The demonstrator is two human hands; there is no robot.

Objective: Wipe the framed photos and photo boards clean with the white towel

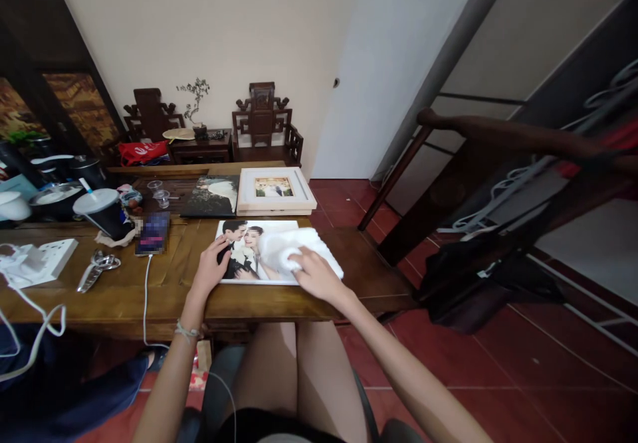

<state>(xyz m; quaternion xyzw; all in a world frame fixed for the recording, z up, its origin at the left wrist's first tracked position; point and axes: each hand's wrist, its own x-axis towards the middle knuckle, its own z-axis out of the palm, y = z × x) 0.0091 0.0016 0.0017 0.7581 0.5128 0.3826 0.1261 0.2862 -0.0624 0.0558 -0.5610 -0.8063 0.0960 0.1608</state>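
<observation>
Cloth of fluffy white fabric [319,247] lay bunched under the right hand [316,273], at frame centre; I saw that hand's fingers curled into it. From them the rectangular, white-edged photo panel of a couple [249,264] stretched leftward, long axis across the frame, to the left hand [215,264], fingers slightly spread on its left edge, gripping nothing. Upper left, a shiny red bag [142,153] bore white marking I couldn't read.
</observation>
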